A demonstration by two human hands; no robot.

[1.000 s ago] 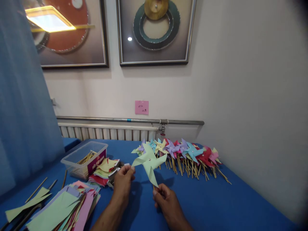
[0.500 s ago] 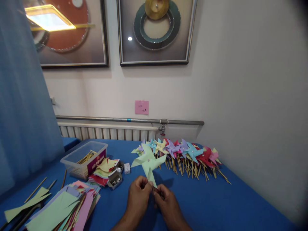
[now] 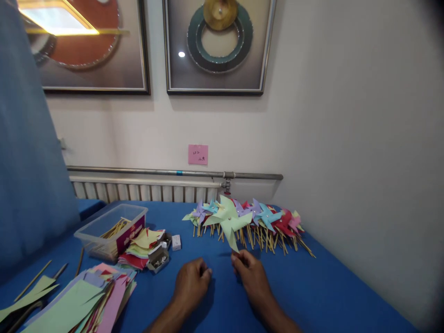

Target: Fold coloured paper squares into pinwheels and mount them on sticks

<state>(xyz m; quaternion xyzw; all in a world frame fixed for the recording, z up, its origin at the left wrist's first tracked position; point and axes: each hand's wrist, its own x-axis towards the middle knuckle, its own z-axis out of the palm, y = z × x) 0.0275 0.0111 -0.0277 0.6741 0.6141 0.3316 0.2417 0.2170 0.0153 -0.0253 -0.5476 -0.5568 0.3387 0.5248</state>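
Note:
A pale green paper pinwheel (image 3: 229, 221) stands upright over the blue table, its lowest blade reaching down to my right hand (image 3: 250, 273). The thumb and fingers of that hand pinch it from below; its stick is mostly hidden behind the blade and fingers. My left hand (image 3: 192, 281) is apart from the pinwheel, just above the cloth, fingers curled in with nothing visible in them. Behind the green pinwheel lies a row of finished pinwheels (image 3: 268, 215) in purple, blue, red and pink, their wooden sticks pointing toward me.
At left stands a clear plastic box (image 3: 114, 231) holding sticks. Beside it are small paper pieces (image 3: 142, 245), an opened box of metal pins (image 3: 158, 259) and a small white box (image 3: 176, 242). Nearer lies a stack of cut paper (image 3: 76, 296), with scissors (image 3: 26, 314) left of it.
My left hand has let go of the green pinwheel and moved left. My right hand has carried the pinwheel right and up, toward the row. The view has shifted slightly right.

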